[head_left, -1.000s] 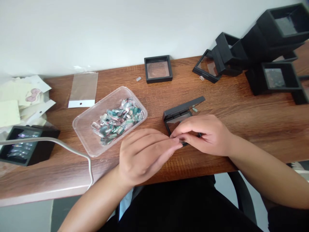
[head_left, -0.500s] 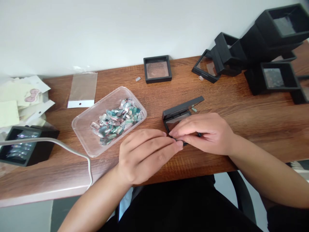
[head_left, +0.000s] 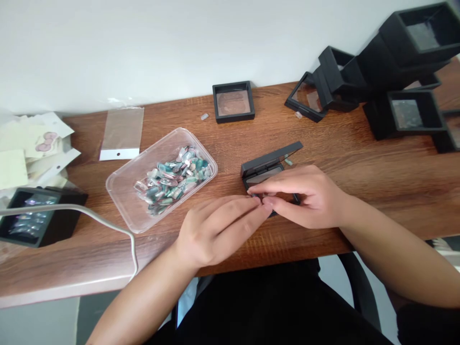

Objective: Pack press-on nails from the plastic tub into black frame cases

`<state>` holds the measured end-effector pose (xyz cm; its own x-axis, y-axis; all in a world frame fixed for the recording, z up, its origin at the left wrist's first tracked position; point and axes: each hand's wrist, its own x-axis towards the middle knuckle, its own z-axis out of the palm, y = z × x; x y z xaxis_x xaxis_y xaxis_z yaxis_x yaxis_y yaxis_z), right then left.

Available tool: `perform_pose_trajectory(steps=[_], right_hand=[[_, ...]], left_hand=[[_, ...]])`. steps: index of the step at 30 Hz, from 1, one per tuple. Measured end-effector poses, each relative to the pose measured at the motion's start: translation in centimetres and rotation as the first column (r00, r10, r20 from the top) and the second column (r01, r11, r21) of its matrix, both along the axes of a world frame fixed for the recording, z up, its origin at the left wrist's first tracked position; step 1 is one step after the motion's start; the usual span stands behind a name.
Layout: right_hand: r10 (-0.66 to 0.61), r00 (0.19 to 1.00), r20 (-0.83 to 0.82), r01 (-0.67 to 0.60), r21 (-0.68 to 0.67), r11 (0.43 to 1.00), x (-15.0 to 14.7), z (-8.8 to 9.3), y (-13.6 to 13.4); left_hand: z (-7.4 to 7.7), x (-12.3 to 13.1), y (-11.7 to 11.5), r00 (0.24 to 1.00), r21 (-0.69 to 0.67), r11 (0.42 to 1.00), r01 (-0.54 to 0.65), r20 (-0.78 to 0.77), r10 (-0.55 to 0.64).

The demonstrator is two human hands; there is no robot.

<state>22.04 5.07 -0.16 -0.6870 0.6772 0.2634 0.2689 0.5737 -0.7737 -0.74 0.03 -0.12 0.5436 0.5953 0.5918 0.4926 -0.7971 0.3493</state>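
A small black display case (head_left: 272, 154) stands on the table with its lid tilted up and a clear film inside. My left hand (head_left: 219, 230) reaches in from the left, its fingertips pressed together at the case's near left corner. From the right, my right hand (head_left: 305, 196) covers much of the case's inside, thumb and fingers pinched against the left fingertips. Whatever lies between the fingers is hidden. A small greenish piece (head_left: 288, 162) lies just beyond the case. To the left, a clear plastic tub (head_left: 122, 191) holds a heap of glossy false nails (head_left: 176, 179).
Another black case (head_left: 252, 108) lies open near the wall, with a small clear piece (head_left: 204, 116) beside it. Black cases (head_left: 370, 72) are piled at the right. A clear bag (head_left: 124, 129), cards (head_left: 36, 143), a filled black box (head_left: 64, 211) and a grey cable (head_left: 104, 223) occupy the left.
My left fingers have drawn closer together, and their tips now meet the right hand's at the case corner. My right fingertips have shifted slightly left. The case remains in place.
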Motion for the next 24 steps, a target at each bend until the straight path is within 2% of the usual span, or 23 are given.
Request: perform_pose_trajectory(steps=[4, 9, 13, 15, 20, 24], right_hand=[[-0.044, 0.999, 0.002, 0.044, -0.089, 0.995, 0.0, 0.0, 0.2], [-0.149, 0.984, 0.093, 0.163, -0.167, 0.972, -0.2, 0.1, 0.6], [-0.201, 0.97, 0.135, 0.224, -0.184, 0.957, -0.4, -0.3, 0.8], [-0.206, 0.965, 0.159, 0.227, -0.128, 0.965, -0.4, -0.6, 0.8], [-0.165, 0.961, 0.222, 0.129, 0.167, 0.977, -0.5, -1.4, 0.5], [-0.135, 0.956, 0.26, 0.082, 0.204, 0.976, -0.5, -1.5, 0.6]], left_hand=[[-0.2, 0.0, 0.0, 1.0, 0.009, 1.0, 0.021, 0.012, -0.021], [-1.0, 0.0, 0.4, 0.997, -0.128, 0.991, 0.041, 0.067, -0.033], [-1.9, 0.2, 0.7, 1.0, -0.19, 0.982, -0.013, 0.023, 0.018], [-2.3, 0.2, 0.7, 1.0, -0.232, 0.972, -0.025, -0.019, 0.021], [-2.6, 0.3, 0.6, 0.995, -0.299, 0.954, -0.037, -0.101, 0.007], [-2.5, 0.4, 0.5, 0.994, -0.281, 0.959, -0.041, -0.106, 0.012]])
